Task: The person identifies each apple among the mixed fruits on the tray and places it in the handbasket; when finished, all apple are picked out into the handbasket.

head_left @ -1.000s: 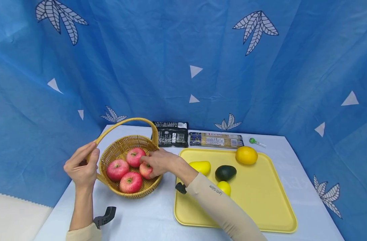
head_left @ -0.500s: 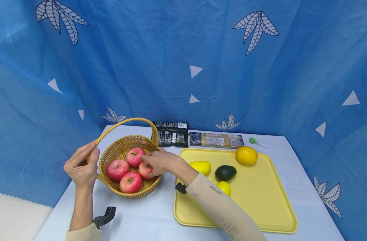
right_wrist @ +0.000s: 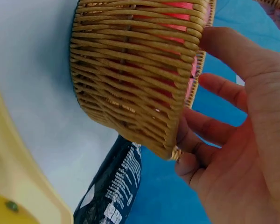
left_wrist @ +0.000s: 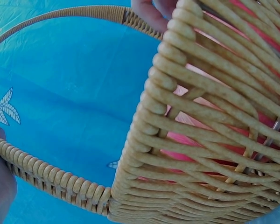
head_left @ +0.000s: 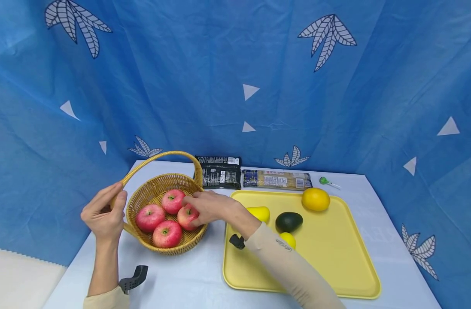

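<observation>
On the left of the table stands a round wicker basket (head_left: 143, 195) with a tall arched handle (head_left: 162, 155). My left hand (head_left: 105, 214) grips the lower left part of that handle. Several red apples (head_left: 150, 218) lie inside the basket. My right hand (head_left: 214, 206) reaches over the basket's right rim, its thumb and fingers spread loosely about the rightmost apple (head_left: 186, 216). In the right wrist view, the fingertips (right_wrist: 210, 81) are at the rim, and the weave hides most of the fruit.
Right of the basket is a yellow tray (head_left: 335, 257) holding a yellow mango-shaped fruit (head_left: 260, 213), an avocado (head_left: 289, 222), a lemon-like fruit (head_left: 288, 239) and a yellow melon (head_left: 315, 199). Behind lie a black packet (head_left: 221, 174), a pasta pack (head_left: 277, 179) and a green lollipop (head_left: 323, 180).
My right hand has loosened around the rightmost apple and drawn slightly to the right, so more of that apple shows. My left hand keeps its grip on the handle.
</observation>
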{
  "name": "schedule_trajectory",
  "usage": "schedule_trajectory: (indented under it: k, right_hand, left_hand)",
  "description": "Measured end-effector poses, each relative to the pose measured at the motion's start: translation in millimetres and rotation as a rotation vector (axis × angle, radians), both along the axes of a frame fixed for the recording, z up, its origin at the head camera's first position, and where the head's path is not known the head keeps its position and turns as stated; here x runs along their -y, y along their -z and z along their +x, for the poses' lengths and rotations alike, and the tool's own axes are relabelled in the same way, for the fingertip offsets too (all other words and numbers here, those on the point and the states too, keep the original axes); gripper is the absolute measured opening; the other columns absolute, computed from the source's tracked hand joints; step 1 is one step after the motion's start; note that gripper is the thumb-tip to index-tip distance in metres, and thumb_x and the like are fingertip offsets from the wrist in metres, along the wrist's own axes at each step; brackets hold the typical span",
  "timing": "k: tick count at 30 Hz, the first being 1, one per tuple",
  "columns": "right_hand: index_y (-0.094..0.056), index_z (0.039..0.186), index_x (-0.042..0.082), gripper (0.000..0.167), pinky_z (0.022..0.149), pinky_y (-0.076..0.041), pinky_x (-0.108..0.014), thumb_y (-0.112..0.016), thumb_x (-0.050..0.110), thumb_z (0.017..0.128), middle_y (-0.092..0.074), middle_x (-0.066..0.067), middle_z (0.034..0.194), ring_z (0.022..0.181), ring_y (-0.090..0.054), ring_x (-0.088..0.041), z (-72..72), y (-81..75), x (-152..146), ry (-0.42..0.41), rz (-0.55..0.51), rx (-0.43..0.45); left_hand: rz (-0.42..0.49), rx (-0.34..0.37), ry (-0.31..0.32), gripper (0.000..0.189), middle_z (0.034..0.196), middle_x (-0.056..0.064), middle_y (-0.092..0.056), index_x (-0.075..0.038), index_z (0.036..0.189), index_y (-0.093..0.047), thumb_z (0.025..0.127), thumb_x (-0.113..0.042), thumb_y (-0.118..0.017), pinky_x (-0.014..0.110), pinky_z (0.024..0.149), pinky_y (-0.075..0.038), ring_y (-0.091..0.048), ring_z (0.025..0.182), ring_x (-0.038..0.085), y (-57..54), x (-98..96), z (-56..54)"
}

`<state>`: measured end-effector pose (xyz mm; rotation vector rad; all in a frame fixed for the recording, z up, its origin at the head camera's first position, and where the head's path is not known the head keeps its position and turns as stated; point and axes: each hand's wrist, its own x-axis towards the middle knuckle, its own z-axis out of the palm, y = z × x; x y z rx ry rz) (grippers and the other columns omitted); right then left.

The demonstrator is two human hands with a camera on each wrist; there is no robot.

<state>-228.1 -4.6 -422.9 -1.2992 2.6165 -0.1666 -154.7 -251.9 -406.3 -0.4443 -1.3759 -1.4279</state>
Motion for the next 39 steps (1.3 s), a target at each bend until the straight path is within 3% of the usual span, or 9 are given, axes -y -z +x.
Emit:
schedule_trajectory:
  k: [6, 12, 22, 30, 34, 39]
  right_hand:
    - [-0.052, 0.139, 0.029, 0.058, 0.097, -0.049, -0.028, -0.070, 0.052, 0.089, -0.058, 0.006, 0.127, 0.112, -0.056, -0.009, 1.1, -4.6, -20.6, -0.026, -0.097, 0.047]
    - [-0.052, 0.142, 0.027, 0.059, 0.104, -0.048, -0.034, -0.069, 0.050, 0.091, -0.057, 0.003, 0.137, 0.121, -0.055, -0.012, 6.0, -7.7, -53.0, -0.019, -0.155, 0.081]
    - [-0.054, 0.138, 0.029, 0.052, 0.099, -0.051, -0.034, -0.067, 0.049, 0.092, -0.057, 0.008, 0.132, 0.115, -0.058, -0.013, 22.0, -10.5, -119.0, 0.094, -0.203, 0.113]
    - [-0.055, 0.137, 0.028, 0.051, 0.103, -0.049, -0.040, -0.067, 0.050, 0.093, -0.059, 0.004, 0.133, 0.118, -0.055, -0.016, 48.8, -6.3, -163.0, 0.189, -0.210, 0.132]
    - [-0.056, 0.136, 0.027, 0.050, 0.100, -0.050, -0.041, -0.066, 0.051, 0.093, -0.060, 0.003, 0.131, 0.115, -0.056, -0.016, 60.3, -2.5, -177.7, 0.215, -0.209, 0.147]
    - [-0.057, 0.134, 0.028, 0.050, 0.101, -0.050, -0.042, -0.066, 0.053, 0.092, -0.060, 0.005, 0.130, 0.116, -0.056, -0.014, 64.9, 3.8, -187.3, 0.238, -0.215, 0.131]
  left_hand:
    - [-0.007, -0.013, 0.001, 0.019, 0.101, 0.024, -0.075, 0.024, 0.094, -0.068, 0.077, 0.015, -0.069, 0.007, 0.052, -0.042, -0.061, 0.060, 0.003, -0.3, 0.2, -0.7]
    - [-0.022, -0.017, -0.008, 0.019, 0.104, 0.025, -0.074, 0.023, 0.095, -0.068, 0.078, 0.014, -0.070, 0.006, 0.053, -0.041, -0.062, 0.061, 0.003, 0.1, 0.5, -1.0]
    - [-0.037, -0.002, -0.018, 0.019, 0.105, 0.024, -0.074, 0.023, 0.096, -0.069, 0.079, 0.014, -0.070, 0.007, 0.055, -0.044, -0.066, 0.068, 0.005, 3.4, 4.6, -1.1]
    - [-0.023, -0.006, -0.002, 0.019, 0.104, 0.024, -0.074, 0.024, 0.095, -0.067, 0.079, 0.016, -0.068, 0.008, 0.062, -0.050, -0.073, 0.083, 0.010, -2.4, -1.0, 1.6]
    - [-0.023, -0.004, 0.002, 0.019, 0.104, 0.024, -0.074, 0.025, 0.095, -0.067, 0.080, 0.014, -0.069, 0.009, 0.062, -0.050, -0.073, 0.081, 0.010, -2.5, -0.8, 1.3]
    - [-0.024, -0.018, 0.000, 0.019, 0.104, 0.025, -0.074, 0.024, 0.095, -0.068, 0.079, 0.014, -0.070, 0.007, 0.057, -0.046, -0.070, 0.074, 0.008, 0.1, 1.8, -0.4]
